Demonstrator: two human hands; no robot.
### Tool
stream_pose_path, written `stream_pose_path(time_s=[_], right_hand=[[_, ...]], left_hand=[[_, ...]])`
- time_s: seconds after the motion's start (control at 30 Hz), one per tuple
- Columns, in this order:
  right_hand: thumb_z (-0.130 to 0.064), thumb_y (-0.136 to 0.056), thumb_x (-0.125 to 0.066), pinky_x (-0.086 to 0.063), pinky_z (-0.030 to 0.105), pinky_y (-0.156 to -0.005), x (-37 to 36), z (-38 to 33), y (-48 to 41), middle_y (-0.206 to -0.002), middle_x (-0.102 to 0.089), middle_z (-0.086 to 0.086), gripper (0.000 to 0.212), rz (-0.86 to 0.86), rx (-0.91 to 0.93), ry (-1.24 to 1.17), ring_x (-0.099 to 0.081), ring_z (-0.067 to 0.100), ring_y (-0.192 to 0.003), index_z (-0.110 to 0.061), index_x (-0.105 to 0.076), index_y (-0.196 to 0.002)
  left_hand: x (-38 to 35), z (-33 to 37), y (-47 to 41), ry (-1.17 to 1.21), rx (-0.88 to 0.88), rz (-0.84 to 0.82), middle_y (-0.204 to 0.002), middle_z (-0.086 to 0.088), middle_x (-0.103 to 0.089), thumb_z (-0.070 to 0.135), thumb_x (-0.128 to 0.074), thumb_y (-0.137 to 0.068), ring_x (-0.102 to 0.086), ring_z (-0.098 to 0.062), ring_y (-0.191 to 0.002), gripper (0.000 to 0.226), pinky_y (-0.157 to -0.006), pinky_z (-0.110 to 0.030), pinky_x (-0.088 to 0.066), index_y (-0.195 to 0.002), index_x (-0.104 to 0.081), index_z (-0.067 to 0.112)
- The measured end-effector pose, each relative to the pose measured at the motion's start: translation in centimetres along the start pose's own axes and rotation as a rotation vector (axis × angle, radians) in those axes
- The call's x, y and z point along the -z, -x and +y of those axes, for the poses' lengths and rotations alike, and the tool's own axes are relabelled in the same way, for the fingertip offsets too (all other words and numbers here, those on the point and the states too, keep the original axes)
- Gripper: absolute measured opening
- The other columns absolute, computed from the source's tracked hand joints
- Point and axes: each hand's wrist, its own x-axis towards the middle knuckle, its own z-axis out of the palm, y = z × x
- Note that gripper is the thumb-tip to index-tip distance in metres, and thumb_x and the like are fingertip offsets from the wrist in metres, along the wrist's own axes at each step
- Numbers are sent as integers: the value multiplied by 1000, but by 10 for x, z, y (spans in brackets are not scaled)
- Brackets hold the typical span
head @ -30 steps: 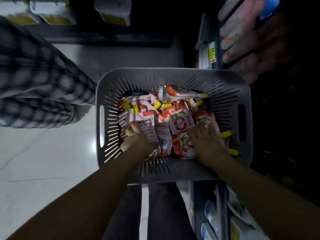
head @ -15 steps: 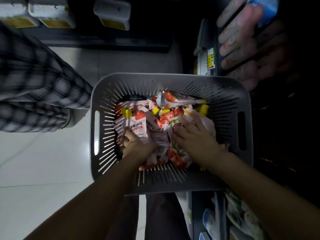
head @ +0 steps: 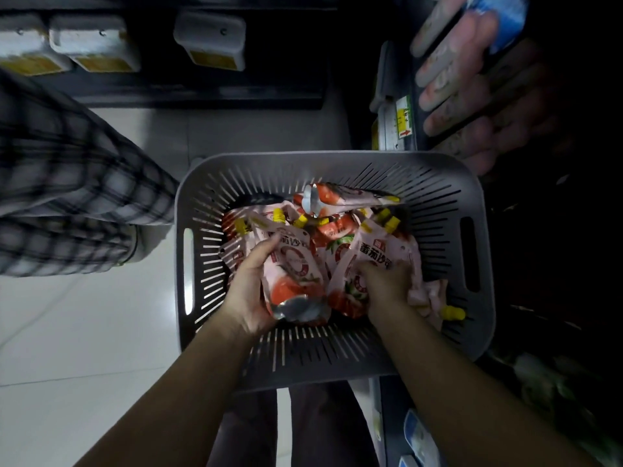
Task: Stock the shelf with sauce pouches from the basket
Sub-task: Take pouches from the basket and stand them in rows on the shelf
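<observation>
A grey slotted basket (head: 438, 183) sits in front of me, holding several pink and red sauce pouches with yellow caps. My left hand (head: 251, 288) grips a pouch (head: 291, 264) from its left side, silver base towards me. My right hand (head: 387, 284) grips another pouch (head: 374, 252) with black lettering, raised upright. One more pouch (head: 344, 198) lies across the far side of the pile. The shelf (head: 397, 123) rises dark on the right.
Rows of packaged goods (head: 448, 72) fill the shelf at upper right. A person in checked clothing (head: 67, 183) stands at the left on the pale tiled floor (head: 67, 332). White price-tag holders (head: 209, 38) hang on a far rack.
Both hands went from pressing on the pile to gripping one pouch each and lifting them upright. The basket sits lower in view.
</observation>
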Motion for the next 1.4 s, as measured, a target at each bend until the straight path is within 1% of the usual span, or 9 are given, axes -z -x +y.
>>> stream_pose_path(time_s=[0.1,0.27,0.57,0.67,0.77,0.87,0.97,1.13,1.4], right_hand=[[-18,-62,-84,-46,52,-99,-9,-8,-2,-140,-44,16,103,-35,-189,36,-48,36,-124,-11,-23,-145],[-33,-11,-91,-55,54,-80,-4,-2,-22,-115,-66,14,122,-174,-293,-68,-66,32,-98,-11,-55,-125],[-11,-79,-72,-52,43,-86,-4,-12,18,-100,-69,10,17,-525,-353,-70,-64,25,-89,-9,-62,-93],[-5,-73,-76,-54,42,-83,0,-11,15,-108,-69,11,32,-455,-235,-35,-65,26,-93,-9,-64,-103],[-11,-74,-74,-56,32,-58,17,-13,15,-103,-71,11,30,-476,-180,-151,-67,25,-87,-12,-65,-102],[-10,-73,-70,-58,44,-69,28,-19,14,-95,-74,10,22,-549,-128,-354,-68,28,-90,-13,-67,-95],[-15,-66,-73,-52,55,-86,32,-35,21,-91,-76,7,18,-596,-27,-494,-71,25,-89,-21,-75,-83],[-45,-64,-69,-48,51,-97,31,-77,46,-123,-65,12,73,-702,-26,-514,-63,29,-112,-14,-56,-129],[-12,-67,-69,-56,43,-85,85,-177,125,-107,-70,12,49,-755,312,-467,-69,23,-91,-5,-62,-116]], left_hand=[[1,-1,-8,32,48,51,-92,-18,-69,28,-50,-71,-61,-32,-87,41,-67,-45,-55,-104,-61,7],[2,0,-16,-47,33,145,-96,-17,-71,34,-50,-85,-62,-34,-94,35,-82,-45,-49,-105,-64,9],[17,-8,-17,-35,55,185,-96,-17,-73,27,-63,-78,-72,-30,-76,47,-71,-44,-59,-120,-59,6],[20,-11,-13,-181,33,234,-86,-13,-75,19,-64,-82,-72,-29,-69,31,-55,-47,-59,-111,-61,9],[14,-7,-4,-210,59,180,-74,-15,-74,18,-59,-87,-70,-30,-55,23,-38,-38,-54,-106,-59,5],[8,0,5,-207,46,72,-89,-17,-73,20,-82,-60,-73,-31,-71,61,-53,-41,-58,-114,-59,3],[-6,4,23,-302,-31,33,-89,-11,-75,17,-70,-67,-73,-22,-73,39,-66,-36,-60,-105,-65,8],[-54,15,63,-434,-239,-24,-92,-10,-75,13,-64,-68,-73,-20,-75,34,-67,-32,-60,-102,-68,10],[-155,53,149,-500,-570,-116,-90,-11,-75,14,-64,-67,-73,-21,-75,33,-64,-32,-59,-100,-69,7]])
